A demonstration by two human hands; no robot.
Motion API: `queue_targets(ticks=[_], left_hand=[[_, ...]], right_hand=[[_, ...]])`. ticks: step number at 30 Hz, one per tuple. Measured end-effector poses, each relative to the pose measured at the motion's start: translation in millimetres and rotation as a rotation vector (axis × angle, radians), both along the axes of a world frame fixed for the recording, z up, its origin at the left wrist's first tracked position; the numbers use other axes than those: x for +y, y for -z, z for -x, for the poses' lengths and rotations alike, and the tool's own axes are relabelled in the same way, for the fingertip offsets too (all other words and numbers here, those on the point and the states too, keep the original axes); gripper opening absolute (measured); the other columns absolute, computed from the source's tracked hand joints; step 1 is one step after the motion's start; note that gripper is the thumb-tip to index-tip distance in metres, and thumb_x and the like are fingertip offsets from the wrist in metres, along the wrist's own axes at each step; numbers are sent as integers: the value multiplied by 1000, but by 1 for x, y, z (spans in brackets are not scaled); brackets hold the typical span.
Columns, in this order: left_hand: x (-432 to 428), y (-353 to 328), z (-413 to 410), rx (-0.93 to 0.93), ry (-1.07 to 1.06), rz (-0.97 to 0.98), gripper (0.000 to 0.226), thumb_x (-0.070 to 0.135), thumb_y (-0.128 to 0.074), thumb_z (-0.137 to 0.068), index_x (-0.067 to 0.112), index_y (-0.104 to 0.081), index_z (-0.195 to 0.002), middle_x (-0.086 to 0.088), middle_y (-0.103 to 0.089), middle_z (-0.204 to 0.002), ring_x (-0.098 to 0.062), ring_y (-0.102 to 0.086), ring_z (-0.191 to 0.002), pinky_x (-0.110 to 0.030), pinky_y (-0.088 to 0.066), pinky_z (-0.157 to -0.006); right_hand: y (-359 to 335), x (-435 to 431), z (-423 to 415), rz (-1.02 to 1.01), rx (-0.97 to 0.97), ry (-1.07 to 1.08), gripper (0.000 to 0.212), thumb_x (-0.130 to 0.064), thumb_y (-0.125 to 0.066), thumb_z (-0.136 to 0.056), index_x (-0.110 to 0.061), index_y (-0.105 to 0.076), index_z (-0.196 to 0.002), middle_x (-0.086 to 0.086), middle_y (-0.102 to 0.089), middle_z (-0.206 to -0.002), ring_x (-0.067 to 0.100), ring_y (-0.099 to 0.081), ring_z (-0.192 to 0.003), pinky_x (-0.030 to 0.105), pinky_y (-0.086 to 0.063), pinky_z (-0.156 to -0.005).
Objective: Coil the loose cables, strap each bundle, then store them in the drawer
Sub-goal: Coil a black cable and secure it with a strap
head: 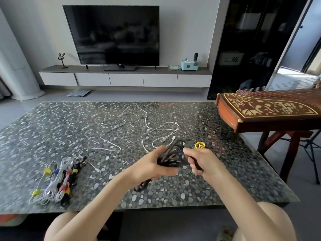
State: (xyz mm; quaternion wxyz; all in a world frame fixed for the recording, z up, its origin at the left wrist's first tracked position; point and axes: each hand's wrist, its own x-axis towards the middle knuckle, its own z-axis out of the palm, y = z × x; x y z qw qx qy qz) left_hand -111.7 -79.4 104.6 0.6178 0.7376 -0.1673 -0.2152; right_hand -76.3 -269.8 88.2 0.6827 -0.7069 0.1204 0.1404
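Note:
A coiled black cable (171, 154) hangs above the pebble-patterned table (52, 129). My left hand (152, 166) grips the coil's loops, and a lower loop of the same cable (141, 186) dangles under that wrist. My right hand (202, 161) pinches a dark end of this cable at the coil's right side. Behind the hands two loose white cables (132, 126) sprawl over the tabletop. A small yellow strap roll (200, 145) lies just beyond my right hand. At the front left lies a pile of strapped bundles (57, 182), white and black, with yellow, blue and red straps.
A wooden zither (265, 112) on a stand overhangs the table's right edge. Beyond the table stands a TV (112, 35) on a low white cabinet with drawers (126, 80). A scale (79, 93) lies on the floor.

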Motion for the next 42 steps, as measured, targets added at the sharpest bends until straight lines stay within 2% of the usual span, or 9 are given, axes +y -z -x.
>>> queue_targets(ticks=[3, 6, 11, 14, 18, 22, 28, 36, 42], left_hand=[[1, -7, -3, 325, 133, 338, 62, 57, -47, -85, 6, -42, -121, 2, -43, -72, -12, -36, -61, -23, -35, -61], [-1, -11, -5, 299, -20, 311, 69, 54, -20, -95, -5, -51, -115, -2, -47, -66, -13, -36, -56, -22, -33, -48], [-16, -9, -1, 53, -401, -75, 47, 30, -32, -102, 1, -58, -76, -8, -54, -49, -14, -34, -31, -19, -21, -32], [-17, -5, -3, 34, -537, -33, 31, 34, -51, -95, 4, -52, -84, -11, -55, -53, -15, -37, -28, -16, -22, -32], [-18, -3, -6, -84, -562, 60, 4, 33, -63, -89, 32, -65, -93, -9, -67, -73, -21, -50, -47, -19, -27, -34], [-25, -4, -10, -152, -607, 159, 17, 29, -59, -92, 29, -72, -81, -6, -66, -66, -25, -43, -50, -20, -27, -33], [-33, -8, -20, -107, -756, 238, 25, 25, -58, -93, 22, -73, -73, -5, -62, -58, -16, -49, -42, -21, -30, -33], [-43, -15, -22, -34, -784, 199, 26, 23, -55, -94, 3, -67, -82, -5, -57, -49, -9, -41, -28, -17, -24, -30], [-37, -20, -23, 31, -786, 182, 22, 22, -55, -94, 6, -68, -85, -7, -63, -53, -21, -47, -40, -20, -27, -30]], right_hand=[[1, 9, -15, -70, 68, 86, 32, -12, -63, -87, -10, -60, -56, -1, -45, -43, 10, -27, -38, 19, -17, -36], [-2, 16, -20, -112, 55, 87, 45, -11, -63, -85, -16, -59, -41, -3, -43, -40, 10, -25, -39, 21, -14, -39], [2, 42, -18, -188, -31, 29, 36, 0, -49, -87, -11, -58, -54, 5, -49, -55, 15, -37, -50, 23, -28, -48], [5, 45, -10, -217, -66, 6, 41, -5, -52, -90, -11, -67, -52, 10, -57, -64, 21, -46, -64, 28, -33, -58], [1, 40, -1, -242, -48, 5, 41, 4, -38, -91, -7, -62, -60, 7, -51, -55, 13, -37, -45, 22, -21, -45], [-4, 37, 5, -282, -73, 2, 37, 1, -40, -95, -8, -64, -68, 4, -54, -54, 8, -41, -38, 18, -26, -39], [6, 23, 31, -493, -282, -59, 17, -18, -59, -89, -14, -75, -91, 5, -68, -77, 11, -59, -70, 27, -46, -71], [4, 15, 60, -695, -333, -25, 40, -10, -73, -65, -9, -73, -105, 1, -73, -99, 10, -67, -88, 19, -54, -72], [3, 10, 66, 31, -694, 125, 24, 2, -72, -75, -22, -77, -77, -3, -74, -93, 4, -68, -89, 14, -53, -73]])
